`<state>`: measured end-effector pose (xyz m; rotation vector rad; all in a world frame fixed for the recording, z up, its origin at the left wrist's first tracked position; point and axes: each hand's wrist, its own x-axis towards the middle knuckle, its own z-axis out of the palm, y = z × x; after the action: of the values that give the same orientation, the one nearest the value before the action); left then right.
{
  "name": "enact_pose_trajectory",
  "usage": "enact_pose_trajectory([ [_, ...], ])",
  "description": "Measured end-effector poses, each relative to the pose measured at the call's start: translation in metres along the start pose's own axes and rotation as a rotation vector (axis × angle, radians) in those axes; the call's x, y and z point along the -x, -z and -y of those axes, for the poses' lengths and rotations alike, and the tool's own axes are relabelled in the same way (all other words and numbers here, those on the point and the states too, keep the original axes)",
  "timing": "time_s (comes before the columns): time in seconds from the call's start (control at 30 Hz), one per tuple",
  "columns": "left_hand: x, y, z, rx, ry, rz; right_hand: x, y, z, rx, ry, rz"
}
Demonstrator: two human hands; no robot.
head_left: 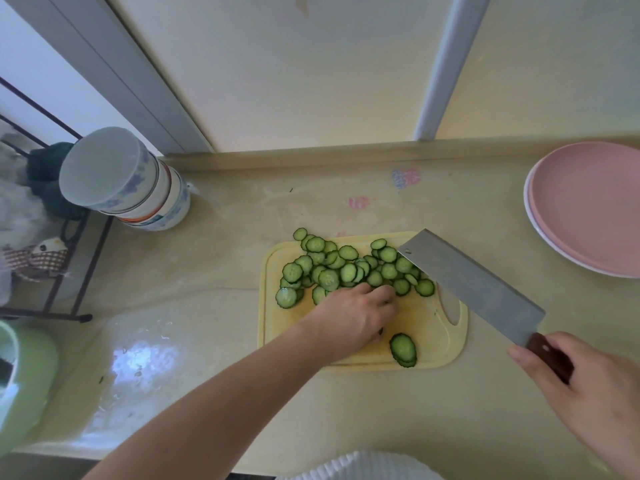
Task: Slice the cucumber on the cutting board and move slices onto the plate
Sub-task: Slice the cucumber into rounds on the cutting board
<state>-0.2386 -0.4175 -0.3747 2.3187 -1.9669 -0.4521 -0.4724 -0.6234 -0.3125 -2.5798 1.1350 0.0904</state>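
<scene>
Yellow plastic cutting board (433,341) sits at centre frame, smooth, rounded corners, carrying a heap of thin green cucumber slices (346,271) with dark scalloped rims; a few stacked slices lie apart near its lower edge. My left hand (353,317) rests on the heap's near edge, fingers curled into the slices, apparently gathering them; whether it actually pinches any I cannot tell. My right hand (575,379) grips the dark wooden handle of the cleaver (478,285), its broad matte steel blade angled over the slices' right side. Pink plates (588,209), stacked, smooth, wait at the right edge, well apart. Risk: wet slices may slide off the blade during transfer, and my fingers lie near the edge.
</scene>
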Motion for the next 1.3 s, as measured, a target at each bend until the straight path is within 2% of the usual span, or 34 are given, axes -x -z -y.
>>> enact_pose_trajectory([
  [0.2, -0.007, 0.007, -0.002, 0.042, 0.081, 0.096, -0.002, -0.003, -0.001, -0.010, 0.007, 0.011],
  [0.53, -0.008, 0.024, 0.002, -0.003, 0.001, 0.231, -0.002, 0.000, 0.000, 0.006, 0.007, 0.003],
  [0.73, -0.006, 0.022, 0.002, 0.032, -0.113, 0.228, -0.002, -0.001, -0.003, 0.000, 0.012, -0.010],
  [0.9, -0.004, 0.025, 0.002, 0.074, -0.118, 0.210, -0.004, 0.000, -0.004, -0.006, 0.007, -0.023],
  [1.03, 0.002, 0.035, 0.011, 0.308, 0.025, 0.184, -0.004, 0.000, -0.004, 0.005, 0.018, -0.026],
  [1.13, 0.020, 0.048, 0.036, 0.494, 0.277, 0.000, -0.005, 0.000, -0.005, 0.004, 0.027, -0.023],
  [1.23, 0.042, 0.048, 0.069, 0.546, 0.506, -0.127, -0.004, 0.000, -0.006, 0.001, 0.035, -0.013],
  [1.3, 0.053, 0.041, 0.086, 0.522, 0.545, -0.155, -0.003, 0.001, -0.006, 0.011, 0.037, -0.008],
])
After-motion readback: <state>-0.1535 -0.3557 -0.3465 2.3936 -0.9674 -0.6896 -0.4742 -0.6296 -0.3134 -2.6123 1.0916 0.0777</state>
